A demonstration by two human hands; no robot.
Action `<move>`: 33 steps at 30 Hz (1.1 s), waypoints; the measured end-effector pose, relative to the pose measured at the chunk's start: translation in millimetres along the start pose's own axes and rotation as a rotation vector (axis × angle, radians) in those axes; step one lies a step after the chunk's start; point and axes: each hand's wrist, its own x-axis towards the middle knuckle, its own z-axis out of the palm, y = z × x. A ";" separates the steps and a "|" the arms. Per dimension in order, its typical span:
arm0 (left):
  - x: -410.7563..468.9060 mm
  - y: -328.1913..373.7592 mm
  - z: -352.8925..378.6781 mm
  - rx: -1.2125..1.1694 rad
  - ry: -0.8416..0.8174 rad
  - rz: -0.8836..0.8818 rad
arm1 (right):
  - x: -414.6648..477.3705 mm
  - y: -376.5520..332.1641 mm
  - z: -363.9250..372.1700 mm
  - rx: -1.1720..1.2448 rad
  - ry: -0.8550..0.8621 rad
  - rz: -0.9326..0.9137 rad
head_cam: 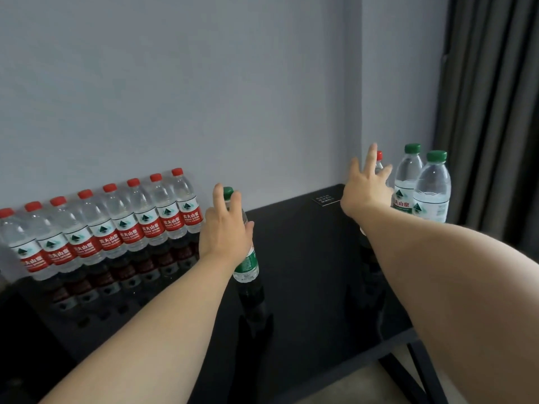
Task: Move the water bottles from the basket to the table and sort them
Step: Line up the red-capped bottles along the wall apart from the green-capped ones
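Observation:
A row of several red-capped, red-labelled water bottles (pixel 116 225) stands along the wall at the left of the black glossy table (pixel 303 258). My left hand (pixel 226 228) lies against an upright green-capped, green-labelled bottle (pixel 247 265) at mid-table, its fingers straight and spread beside the cap. My right hand (pixel 367 191) reaches to the back right corner with fingers spread, in front of a red-capped bottle (pixel 379 158) that it mostly hides. Two green-capped bottles (pixel 423 188) stand just right of that one. No basket is in view.
The grey wall runs right behind the bottles. A dark curtain (pixel 493 118) hangs at the right. A small black card with white print (pixel 326 198) lies on the table near the back. The table's right front edge (pixel 402 336) drops to its legs and the floor.

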 end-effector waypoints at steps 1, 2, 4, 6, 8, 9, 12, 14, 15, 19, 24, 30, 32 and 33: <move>1.0 -0.5 2.1 -0.025 0.005 0.017 | 4.8 0.5 3.1 0.006 -0.003 0.009; 3.4 -0.2 3.3 -0.057 0.004 0.031 | 9.6 1.4 6.3 0.009 -0.007 0.014; 10.1 2.6 4.2 -0.118 -0.005 0.055 | 19.5 3.8 12.7 0.022 -0.017 0.020; 16.2 6.5 5.3 -0.153 -0.013 0.075 | 27.0 7.1 17.2 0.036 -0.026 0.030; 18.4 9.9 8.9 -0.191 -0.012 0.071 | 30.0 11.9 19.4 0.021 0.005 0.015; 18.7 11.4 11.3 -0.214 -0.006 0.056 | 29.8 14.6 19.7 0.011 0.031 -0.002; 19.9 14.9 17.6 -0.271 -0.002 0.036 | 26.8 21.8 22.7 -0.014 0.107 -0.036; 22.7 15.2 19.4 -0.289 -0.006 0.058 | 25.3 24.0 23.9 -0.017 0.143 -0.062; 23.6 14.2 19.7 -0.296 -0.010 0.068 | 23.9 23.6 23.5 -0.013 0.151 -0.071; 22.6 9.2 16.0 -0.279 -0.044 0.109 | 12.8 16.0 17.7 0.002 0.128 -0.178; 18.1 5.0 -5.7 -0.242 -0.083 0.098 | -18.7 -5.0 -1.4 0.082 0.105 -0.361; -3.3 -15.3 -40.9 -0.161 -0.046 0.018 | -71.4 -42.5 -27.7 0.248 0.114 -0.535; -13.1 -23.8 -51.6 -0.138 -0.050 -0.001 | -88.5 -55.9 -34.2 0.277 0.117 -0.599; -18.5 -28.1 -56.2 -0.129 -0.053 -0.011 | -97.0 -62.5 -36.4 0.290 0.113 -0.626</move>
